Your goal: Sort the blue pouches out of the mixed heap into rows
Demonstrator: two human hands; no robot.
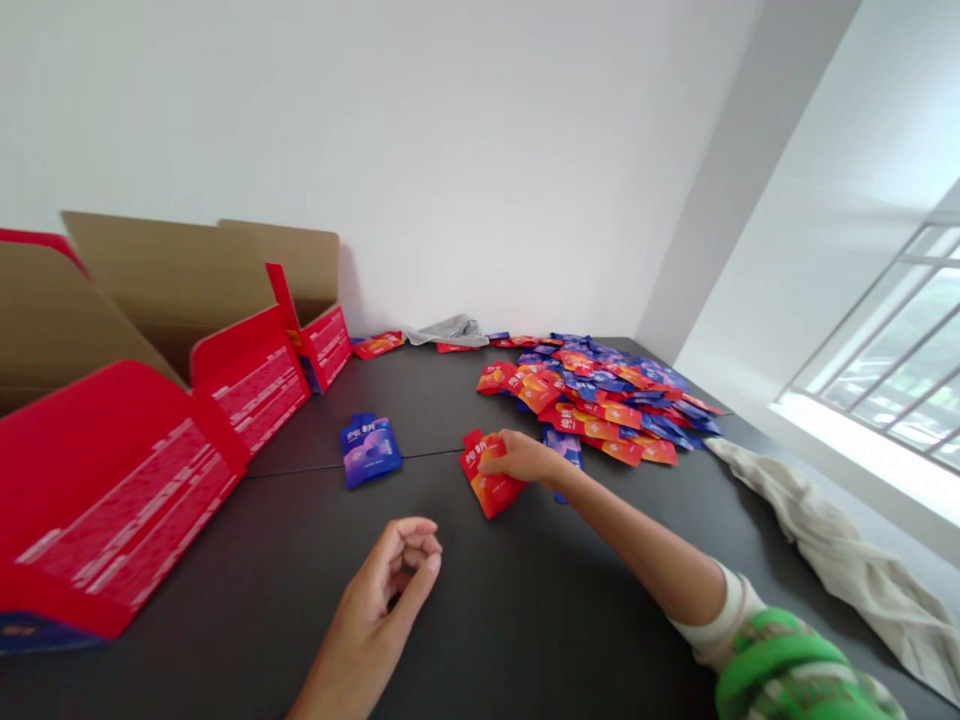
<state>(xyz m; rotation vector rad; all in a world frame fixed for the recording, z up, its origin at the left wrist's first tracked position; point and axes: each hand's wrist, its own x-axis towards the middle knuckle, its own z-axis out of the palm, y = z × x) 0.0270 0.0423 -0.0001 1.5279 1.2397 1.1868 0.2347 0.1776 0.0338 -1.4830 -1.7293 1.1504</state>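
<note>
My right hand pinches a red-and-orange sachet between thumb and fingers, over the middle of the dark table. Just behind that wrist, a blue-purple sachet is partly hidden. Nearer to me, my left hand is loosely curled, its thumb close to the fingertips and nothing visible in it. Beyond it to the left, another blue-purple sachet lies flat, apart from both hands. A large heap of red and blue sachets spreads out at the back right.
Open red cartons stand in a row on the left: a near carton, a middle carton and a far carton. A grey cloth lies by the wall. Along the right table edge runs a crumpled beige cloth, below a barred window.
</note>
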